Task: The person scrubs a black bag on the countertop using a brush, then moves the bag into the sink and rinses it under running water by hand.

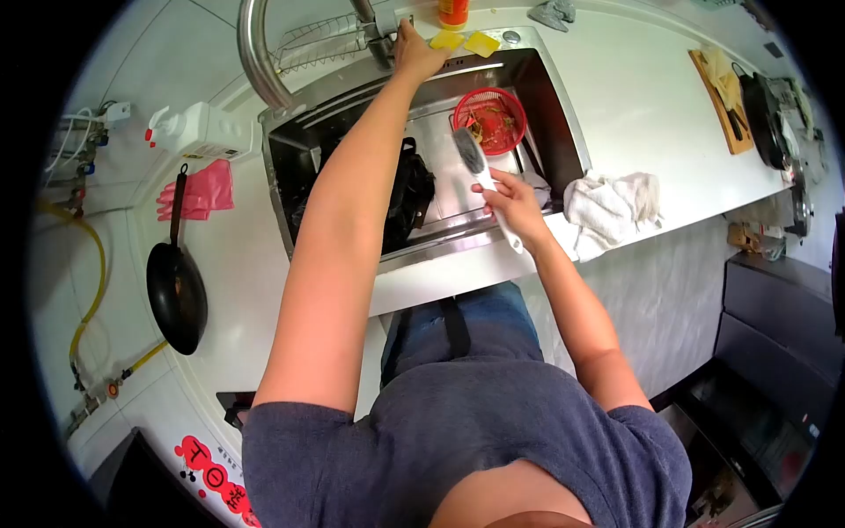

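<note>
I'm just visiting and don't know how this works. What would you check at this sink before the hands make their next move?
1. White brush firmly in hand: ok, the right hand grips its handle.
2. Left hand in contact with the tap: cannot tell; it is close to it, but the fingertips are unclear.
3. Red basket empty: not ok, scraps lie in it.
4. Sink free of other things: not ok, a black item lies in it too.
5. Brush clear of the basket: cannot tell, they overlap in this view.
6. White cloth nearby: ok, it lies right of the sink.
</note>
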Available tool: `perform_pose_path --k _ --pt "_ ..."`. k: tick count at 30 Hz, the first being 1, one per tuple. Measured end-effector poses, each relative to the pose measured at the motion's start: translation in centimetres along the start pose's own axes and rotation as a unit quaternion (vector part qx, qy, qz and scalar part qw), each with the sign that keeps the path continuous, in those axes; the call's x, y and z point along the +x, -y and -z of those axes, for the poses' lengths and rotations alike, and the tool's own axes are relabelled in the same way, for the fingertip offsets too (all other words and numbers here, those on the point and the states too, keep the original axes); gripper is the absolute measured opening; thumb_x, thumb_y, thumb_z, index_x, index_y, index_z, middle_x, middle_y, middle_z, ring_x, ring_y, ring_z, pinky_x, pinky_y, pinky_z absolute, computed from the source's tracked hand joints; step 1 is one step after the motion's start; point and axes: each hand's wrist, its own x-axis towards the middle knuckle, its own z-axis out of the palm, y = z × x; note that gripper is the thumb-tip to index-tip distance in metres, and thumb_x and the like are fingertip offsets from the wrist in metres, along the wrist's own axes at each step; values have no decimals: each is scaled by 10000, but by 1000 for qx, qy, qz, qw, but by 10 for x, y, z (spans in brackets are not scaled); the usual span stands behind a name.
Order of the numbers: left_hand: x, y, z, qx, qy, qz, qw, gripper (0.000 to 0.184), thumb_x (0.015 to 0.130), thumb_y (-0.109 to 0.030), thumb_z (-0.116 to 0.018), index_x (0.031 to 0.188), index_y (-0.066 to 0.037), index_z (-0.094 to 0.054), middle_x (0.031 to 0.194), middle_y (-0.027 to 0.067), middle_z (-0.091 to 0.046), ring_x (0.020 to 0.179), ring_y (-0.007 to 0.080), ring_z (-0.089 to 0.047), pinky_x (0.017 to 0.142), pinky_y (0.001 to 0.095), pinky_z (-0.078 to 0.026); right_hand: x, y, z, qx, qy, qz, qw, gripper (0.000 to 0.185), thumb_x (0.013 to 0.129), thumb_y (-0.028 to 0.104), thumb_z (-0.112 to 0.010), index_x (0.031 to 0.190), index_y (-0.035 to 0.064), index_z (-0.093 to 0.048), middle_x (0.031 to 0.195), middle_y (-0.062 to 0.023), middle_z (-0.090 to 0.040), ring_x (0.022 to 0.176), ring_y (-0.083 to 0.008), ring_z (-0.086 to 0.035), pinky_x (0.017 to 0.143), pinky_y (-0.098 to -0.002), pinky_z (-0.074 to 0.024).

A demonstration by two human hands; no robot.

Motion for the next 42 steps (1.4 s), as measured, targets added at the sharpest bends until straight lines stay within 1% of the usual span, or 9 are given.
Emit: perform_pose_path --k 12,16,22,25,28,33,36,39,42 --pt "5 -8 -23 -32 -5 47 998 1017 652 -332 -758 1425 -4 -182 1460 210 -253 1346 312 -284 1095 376 -269 56 57 60 -138 -48 124 981 432 840 -22 -552 1258 -68 -455 996 -94 -645 707 -104 -576 612 -228 -466" --pt "-33 21 -21 -118 -28 -23 992 825 752 -265 -693 1392 30 -264 1413 216 -331 1303 317 -344 1083 352 -281 96 65 98 -395 -131 226 881 452 832 49 -579 1269 4 -473 986 -147 -663 801 -218 -645 689 -326 -501" --pt "-182 97 39 -776 -49 393 492 430 984 -243 -329 1285 51 -418 1322 189 -464 1219 332 -454 1065 443 -330 124 89 167 -647 -283 220 673 457 818 127 -556 1268 168 -491 1012 -173 -658 904 -362 -635 768 -440 -507" --pt "-188 126 56 -797 -135 389 441 434 966 -219 -313 1276 70 -408 1285 200 -481 1230 333 -438 1082 456 -307 132 86 190 -710 -263 199 622 481 827 182 -566 1293 132 -456 1046 -185 -640 940 -375 -613 798 -447 -497" --pt "-172 129 63 -809 -86 335 476 392 942 -187 -335 1217 69 -446 1255 215 -497 1219 340 -444 1075 455 -318 132 83 182 -773 -296 298 475 508 821 278 -626 1267 85 -477 1149 -205 -577 999 -394 -572 837 -439 -479" --pt "-170 124 60 -715 -58 406 566 362 892 -144 -459 1189 56 -501 1228 224 -522 1158 352 -495 1030 428 -369 127 53 15 -605 -117 361 700 470 804 259 -669 1215 83 -523 1144 -191 -572 1012 -375 -574 841 -430 -475" --pt "-199 182 56 -197 -114 284 932 496 761 -181 -676 1215 -42 -533 1256 253 -487 1157 384 -478 992 449 -361 157 -28 -63 -560 92 311 763 550 819 355 -660 1272 91 -492 1280 -202 -491 1143 -383 -499 953 -411 -414" --pt "-229 202 81 76 -116 380 915 777 772 -373 -679 1424 -159 -313 1479 264 -139 1348 431 -187 1090 492 -177 249 -146 -80 -484 52 114 866 1115 627 717 -654 1449 103 -218 1394 -347 -263 1285 -435 -338 1058 -424 -316" --pt "-235 218 79 -102 -34 528 842 940 774 -534 -630 1481 -248 -80 1513 220 -41 1369 438 -129 1060 617 -146 225 -195 -146 -431 121 54 892 1323 572 735 -682 1449 -12 -32 1489 -280 -90 1388 -375 -131 1126 -363 -175"
